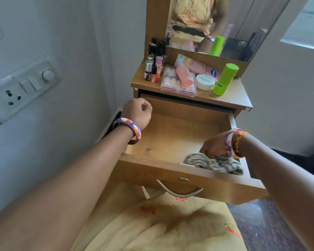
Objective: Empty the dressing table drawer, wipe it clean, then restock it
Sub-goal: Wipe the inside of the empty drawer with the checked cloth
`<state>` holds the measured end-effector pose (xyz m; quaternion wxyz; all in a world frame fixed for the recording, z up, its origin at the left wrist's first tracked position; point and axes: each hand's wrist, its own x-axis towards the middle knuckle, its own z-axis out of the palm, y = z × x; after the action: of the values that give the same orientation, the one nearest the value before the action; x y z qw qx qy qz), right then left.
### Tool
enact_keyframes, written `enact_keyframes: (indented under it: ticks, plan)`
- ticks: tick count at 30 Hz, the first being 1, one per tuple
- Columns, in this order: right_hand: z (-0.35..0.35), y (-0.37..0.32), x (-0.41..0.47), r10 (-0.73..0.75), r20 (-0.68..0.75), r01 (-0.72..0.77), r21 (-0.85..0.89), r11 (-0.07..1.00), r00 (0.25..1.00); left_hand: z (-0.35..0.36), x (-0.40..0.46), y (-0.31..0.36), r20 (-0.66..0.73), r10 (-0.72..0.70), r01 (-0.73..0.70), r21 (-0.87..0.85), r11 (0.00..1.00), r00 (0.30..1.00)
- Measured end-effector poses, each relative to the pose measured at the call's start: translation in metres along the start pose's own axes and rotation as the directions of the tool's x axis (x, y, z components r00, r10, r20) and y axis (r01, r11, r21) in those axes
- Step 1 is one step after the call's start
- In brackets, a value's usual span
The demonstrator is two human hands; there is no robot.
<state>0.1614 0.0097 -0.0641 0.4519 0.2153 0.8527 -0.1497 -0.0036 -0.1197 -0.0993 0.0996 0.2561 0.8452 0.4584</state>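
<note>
Inside the pulled-out drawer (pixel 172 134) of the dressing table, a grey cloth (pixel 214 164) lies bunched in the near right corner, against the front panel. Its wooden floor is otherwise bare. The right hand (pixel 215 147) reaches down into that corner with its fingers curled onto the cloth, gripping it; bangles and a woven thread band circle the wrist. The left hand (pixel 137 113) sits at the far left corner of the drawer, on or just above its side wall, fingers curled into a loose fist with nothing visible in them; a purple and orange bangle (pixel 129 129) sits on that wrist. A curved metal handle (pixel 179 190) and a small round lock are on the drawer front.

On the surface (pixel 232 93) above the drawer stand the removed things: a cluster of small dark bottles and lip tubes (pixel 153 64) at the left, flat clear cases (pixel 170 80) with a pink bottle (pixel 185 76) lying across them, a white round jar (pixel 205 81) beside it, and a bright green cylinder (pixel 225 79) at the right, tilted. Pink tubes lie behind, against the mirror (pixel 216 24). A switch panel with a socket (pixel 20 87) is on the left wall.
</note>
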Motion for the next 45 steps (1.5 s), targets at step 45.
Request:
enact_keyframes:
  ticks: [45]
  plan:
    - [0.026,0.048,0.054,0.261,-0.636,0.671,0.739,-0.066,0.726,0.063,0.003,-0.012,0.529,0.063,0.181,-0.396,0.900,0.846]
